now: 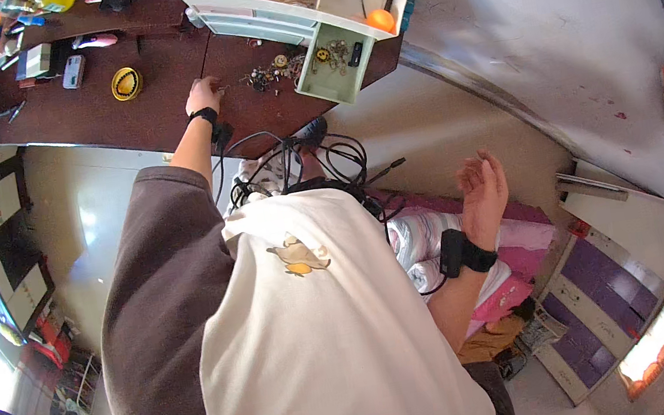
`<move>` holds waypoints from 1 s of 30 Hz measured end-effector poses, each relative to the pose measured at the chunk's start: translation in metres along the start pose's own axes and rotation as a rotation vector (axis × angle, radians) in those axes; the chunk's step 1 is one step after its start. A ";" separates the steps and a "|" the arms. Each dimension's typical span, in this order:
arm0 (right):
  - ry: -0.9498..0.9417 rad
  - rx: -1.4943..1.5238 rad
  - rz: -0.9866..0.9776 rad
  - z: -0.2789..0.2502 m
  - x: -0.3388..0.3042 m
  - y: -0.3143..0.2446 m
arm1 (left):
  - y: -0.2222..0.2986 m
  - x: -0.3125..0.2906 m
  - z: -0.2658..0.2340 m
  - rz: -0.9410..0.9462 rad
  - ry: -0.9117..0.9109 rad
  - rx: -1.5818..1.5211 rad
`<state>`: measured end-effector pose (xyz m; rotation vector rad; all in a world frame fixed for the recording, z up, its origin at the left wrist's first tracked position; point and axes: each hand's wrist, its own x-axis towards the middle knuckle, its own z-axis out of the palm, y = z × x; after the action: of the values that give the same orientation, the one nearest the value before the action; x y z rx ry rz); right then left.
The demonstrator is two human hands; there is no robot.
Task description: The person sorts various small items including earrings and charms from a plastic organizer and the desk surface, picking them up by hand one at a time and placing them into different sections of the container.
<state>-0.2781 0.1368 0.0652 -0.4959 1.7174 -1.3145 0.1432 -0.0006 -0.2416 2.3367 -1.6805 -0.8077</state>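
My left hand (203, 96) reaches over the dark red-brown desk (170, 116), its fingers pinched together at the tabletop. Whatever they hold, if anything, is too small to make out. Just right of it lies a loose pile of small trinkets (276, 72), metallic and mixed in colour. Beside the pile, a pale green drawer (324, 87) is pulled out of a white desktop organizer (266, 9); small trinkets and a black object (357, 53) sit inside. My right hand (483, 183) is held off to the right, away from the desk, palm turned up, fingers loosely curved and nothing in it.
A yellow and black bowl (127, 83) and a white phone-like object (73, 72) are farther left on the desk. On the organizer's top rests an orange ball (381, 21). Black cables (342, 158) loop between my body and the desk. A bed with pink bedding (528, 237) is at right.
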 end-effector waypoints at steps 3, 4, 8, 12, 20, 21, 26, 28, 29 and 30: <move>0.011 -0.078 -0.020 0.004 -0.014 -0.006 | 0.001 -0.002 0.010 -0.032 -0.034 0.043; 0.021 -0.087 -0.008 0.006 -0.020 -0.005 | 0.003 -0.003 0.007 -0.046 -0.058 0.086; 0.001 -0.049 0.024 0.011 -0.028 0.006 | 0.002 -0.012 0.009 0.052 0.044 0.039; 0.003 -0.070 0.034 0.028 -0.036 0.006 | -0.002 -0.018 0.018 0.058 0.091 0.065; -0.055 -0.072 -0.069 0.032 -0.043 -0.001 | -0.019 -0.009 0.009 -0.158 -0.207 -1.049; -0.033 -0.057 -0.063 0.031 -0.044 0.000 | -0.013 -0.012 -0.002 -0.141 -0.199 -0.921; -0.064 -0.028 -0.089 0.035 -0.053 0.008 | -0.031 -0.009 0.006 -0.087 -0.257 -0.641; -0.048 -0.026 -0.085 0.036 -0.062 0.015 | -0.029 -0.012 0.013 0.025 -0.004 -0.284; -0.030 -0.052 -0.071 0.036 -0.067 0.019 | -0.024 -0.016 0.016 0.032 -0.014 -0.283; -0.014 -0.079 -0.056 0.037 -0.069 0.022 | -0.018 -0.019 0.014 0.025 0.058 -0.199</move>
<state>-0.2071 0.1760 0.0712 -0.6007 1.7608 -1.2829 0.1467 0.0257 -0.2552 2.1801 -1.5271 -0.8518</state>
